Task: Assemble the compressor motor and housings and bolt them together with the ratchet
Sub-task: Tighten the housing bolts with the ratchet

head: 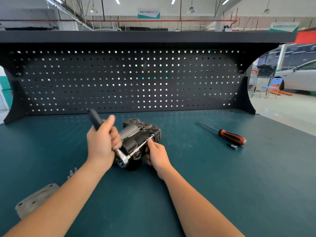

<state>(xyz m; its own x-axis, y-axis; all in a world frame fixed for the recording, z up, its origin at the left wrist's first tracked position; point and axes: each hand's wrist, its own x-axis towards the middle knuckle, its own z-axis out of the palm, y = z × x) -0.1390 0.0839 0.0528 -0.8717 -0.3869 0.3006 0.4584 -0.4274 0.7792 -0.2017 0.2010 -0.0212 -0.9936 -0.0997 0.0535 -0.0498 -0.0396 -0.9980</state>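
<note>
Closest in, at the lower left of the frame, a grey metal plate (36,199) lies flat on the green bench top (188,185), with a few loose bolts (72,172) just beyond it.

Toward the middle, the left hand (102,142) is wrapped fully round the ratchet (122,159), fingers closed on the shank and the black handle sticking up and left out of the fist. The handle is blurred. From the ratchet head an extension bar (139,147) runs up and right to a bolt on the compressor (140,132), which lies on its side at the centre of the bench. The right hand (156,153) pinches that bar near its far end with thumb and forefinger, its other fingers curled low beside the motor body. Whether they press on the body I cannot tell.

This looks like the bolting step. To do it well, the right hand should hold the bar square to the bolt head so the socket stays seated, while the left swings the handle in short arcs. The compressor is unclamped, so hard pulls may roll it.

Further right, well apart from the work, lie a red-handled screwdriver (229,135) and, just beside it, a spare socket (233,146).

Behind the bench stands a dark pegboard (130,79). At the far right are a blue chair (273,84) and a white car (299,76).
</note>
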